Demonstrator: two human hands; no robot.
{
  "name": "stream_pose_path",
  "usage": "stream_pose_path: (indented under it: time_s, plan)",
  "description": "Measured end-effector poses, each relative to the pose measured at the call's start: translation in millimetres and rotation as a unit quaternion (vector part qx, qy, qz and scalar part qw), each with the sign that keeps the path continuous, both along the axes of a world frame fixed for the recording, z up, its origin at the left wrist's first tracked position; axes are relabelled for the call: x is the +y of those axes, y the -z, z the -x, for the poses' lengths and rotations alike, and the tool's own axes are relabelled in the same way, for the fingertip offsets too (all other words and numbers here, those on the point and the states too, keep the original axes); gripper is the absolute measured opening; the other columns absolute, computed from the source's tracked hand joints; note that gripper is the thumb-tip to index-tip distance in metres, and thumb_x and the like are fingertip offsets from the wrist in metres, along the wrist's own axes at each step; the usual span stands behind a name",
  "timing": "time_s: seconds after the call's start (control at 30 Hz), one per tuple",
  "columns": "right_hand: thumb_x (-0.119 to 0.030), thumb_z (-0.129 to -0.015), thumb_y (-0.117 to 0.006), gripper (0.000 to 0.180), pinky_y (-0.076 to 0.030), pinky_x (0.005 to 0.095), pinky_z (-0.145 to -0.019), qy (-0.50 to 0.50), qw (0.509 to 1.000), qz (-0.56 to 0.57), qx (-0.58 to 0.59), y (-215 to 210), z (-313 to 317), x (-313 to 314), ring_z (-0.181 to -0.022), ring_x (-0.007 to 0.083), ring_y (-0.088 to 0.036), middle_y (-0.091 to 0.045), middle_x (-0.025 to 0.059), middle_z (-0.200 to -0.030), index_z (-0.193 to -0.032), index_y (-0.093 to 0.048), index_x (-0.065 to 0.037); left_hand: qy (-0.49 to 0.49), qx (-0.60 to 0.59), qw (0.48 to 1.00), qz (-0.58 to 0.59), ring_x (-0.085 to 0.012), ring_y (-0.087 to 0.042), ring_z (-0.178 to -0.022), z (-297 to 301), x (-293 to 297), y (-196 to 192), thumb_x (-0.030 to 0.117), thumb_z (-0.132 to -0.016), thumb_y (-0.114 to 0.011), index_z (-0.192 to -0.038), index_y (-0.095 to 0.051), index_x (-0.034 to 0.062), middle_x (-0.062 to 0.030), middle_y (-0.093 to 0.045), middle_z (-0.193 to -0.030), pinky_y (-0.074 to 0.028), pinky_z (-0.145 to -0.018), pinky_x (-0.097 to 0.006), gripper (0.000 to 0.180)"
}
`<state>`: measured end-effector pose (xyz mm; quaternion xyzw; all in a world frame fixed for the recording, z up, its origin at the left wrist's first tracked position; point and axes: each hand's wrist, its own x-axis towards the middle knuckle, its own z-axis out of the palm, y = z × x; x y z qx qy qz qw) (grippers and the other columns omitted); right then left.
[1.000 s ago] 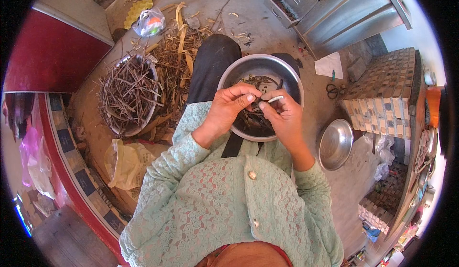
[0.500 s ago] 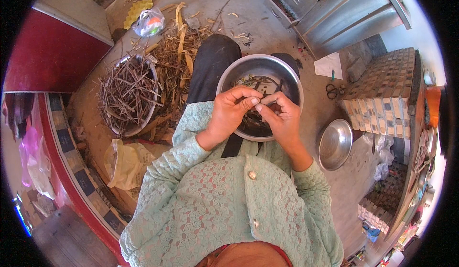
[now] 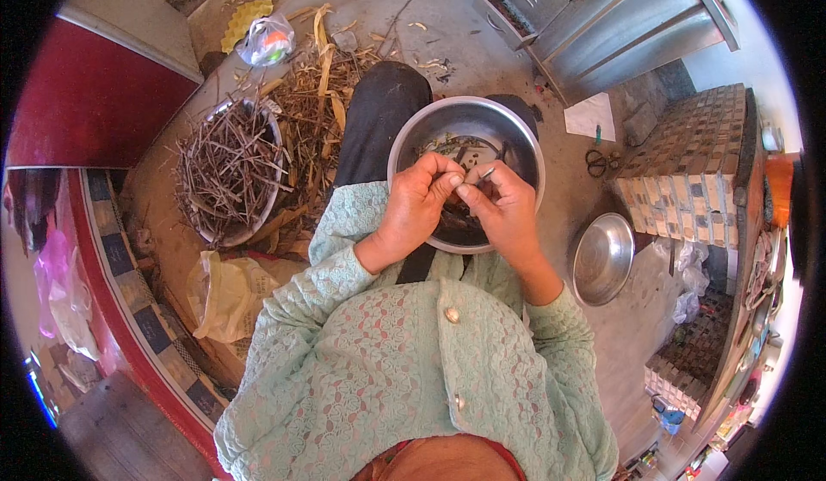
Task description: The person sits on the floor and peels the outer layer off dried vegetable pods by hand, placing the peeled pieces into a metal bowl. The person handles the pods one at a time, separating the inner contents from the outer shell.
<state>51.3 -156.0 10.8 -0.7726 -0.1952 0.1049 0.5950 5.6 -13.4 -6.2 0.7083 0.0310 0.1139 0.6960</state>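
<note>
A round metal basin [image 3: 525, 124] rests on my lap between my knees. Small green and brown plant bits [image 3: 447, 144] lie on its bottom along with dark, long pieces whose kind I cannot tell. Over the basin my left hand [image 3: 411, 204] is closed in a pinch. My right hand [image 3: 509, 212] pinches too, its thumb and fingertips meeting those of the left. Whatever is between the fingertips is too small and too covered to name.
Left of me stands a tub [image 3: 277, 158] heaped with dry sticks, beside loose stalks and husks [image 3: 310, 107]. On the right are an empty metal bowl [image 3: 603, 259], scissors [image 3: 596, 163], a white sheet [image 3: 588, 118] and a tiled brick block [image 3: 688, 158]. A steel cabinet [image 3: 619, 38] stands ahead.
Both hands have shifted very slightly left and their fingertips have moved a little, the right fingers curling differently. They stay pinched together above the basin.
</note>
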Motion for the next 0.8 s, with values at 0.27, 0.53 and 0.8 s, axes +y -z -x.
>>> stream_pose_path:
  time_s: [0.27, 0.53, 0.8]
  plan:
    - [-0.008, -0.084, -0.064, 0.009, -0.043, 0.021, -0.053, -0.048, 0.981, -0.057, 0.178, -5, -7, -8, -0.056, 0.0052, -0.05, -0.056, -0.001, -0.068, -0.085, -0.057, -0.003, 0.045, 0.06, 0.996, 0.04, -0.0109, -0.059, -0.066, 0, 2, 6, 0.011, -0.094, -0.053, -0.091, -0.051, 0.0003, -0.007, -0.061, -0.078, -0.049, -0.055, -0.026, 0.011]
    - [-0.008, -0.085, -0.064, 0.01, -0.046, 0.0214, -0.056, 0.003, 0.974, -0.157, 0.162, -4, -9, -12, -0.061, 0.0065, -0.053, -0.058, 0.0008, -0.077, -0.09, -0.058, -0.001, 0.072, -0.003, 0.98, 0.186, -0.0147, -0.06, -0.083, -4, 17, 3, 0.02, -0.098, -0.045, -0.097, -0.051, 0.0034, -0.0082, -0.061, -0.094, -0.05, -0.071, -0.027, 0.017]
    - [-0.007, -0.086, -0.063, 0.013, -0.048, 0.0223, -0.059, -0.007, 0.978, -0.15, 0.142, -12, -11, -16, -0.065, 0.008, -0.055, -0.061, 0.0041, -0.085, -0.096, -0.06, 0.001, 0.066, -0.025, 0.967, 0.245, -0.0121, -0.059, -0.085, -6, 26, 3, 0.019, -0.097, -0.047, -0.1, -0.054, 0.0046, -0.0075, -0.064, -0.096, -0.048, -0.072, -0.025, 0.016]
